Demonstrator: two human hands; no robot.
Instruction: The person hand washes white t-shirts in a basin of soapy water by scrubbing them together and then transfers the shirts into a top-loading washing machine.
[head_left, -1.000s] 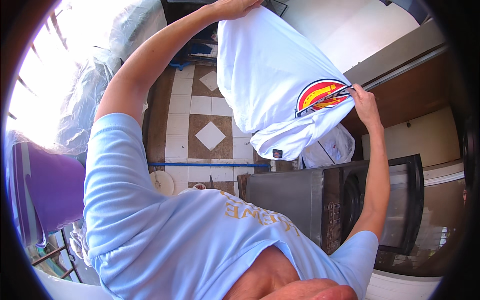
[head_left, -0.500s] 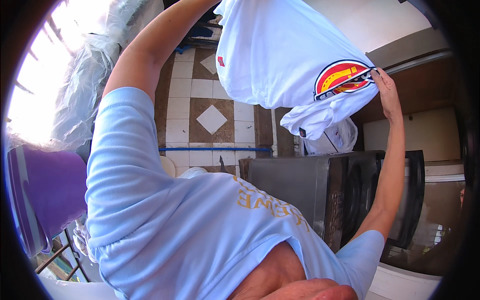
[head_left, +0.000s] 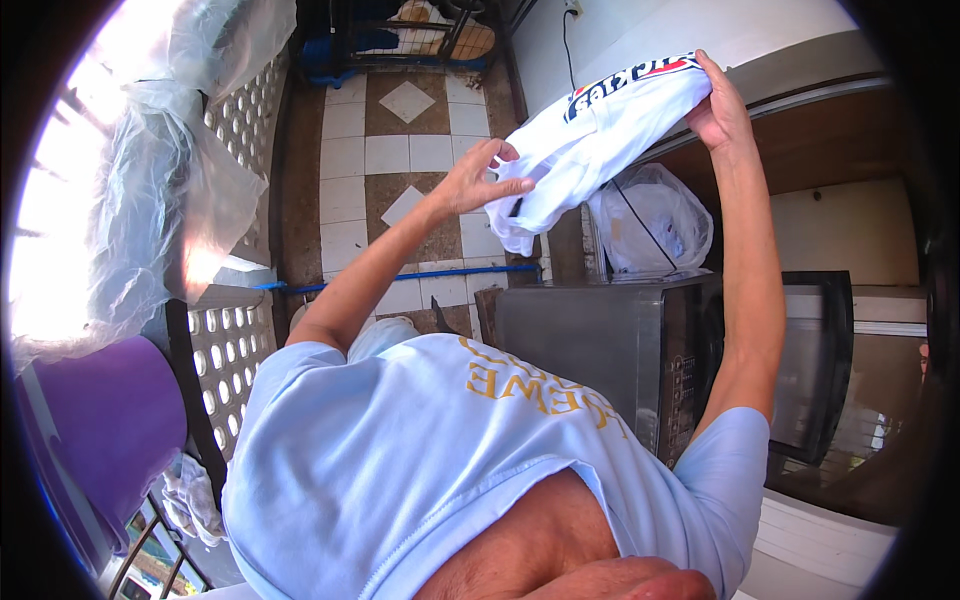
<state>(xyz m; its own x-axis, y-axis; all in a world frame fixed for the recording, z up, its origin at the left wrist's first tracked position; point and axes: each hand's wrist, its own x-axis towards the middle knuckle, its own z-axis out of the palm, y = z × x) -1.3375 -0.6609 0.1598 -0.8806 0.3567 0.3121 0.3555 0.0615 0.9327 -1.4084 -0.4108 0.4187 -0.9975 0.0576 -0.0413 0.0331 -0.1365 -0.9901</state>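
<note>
Most of my white shirt (head_left: 600,135) is bunched up, so its shape and printed patch are hard to make out. My right hand (head_left: 722,105) grips the shirt's upper end, fingers curled over it, arm stretched upward. My left hand (head_left: 482,178) pinches the lower folds, elbow bent. Below my hands sit a microwave (head_left: 640,350) and a plastic bag (head_left: 650,220); tiled floor (head_left: 380,150) lies open beyond my left hand.

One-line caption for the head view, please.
Left hand and right hand hold a bunched white shirt above a black microwave.
</note>
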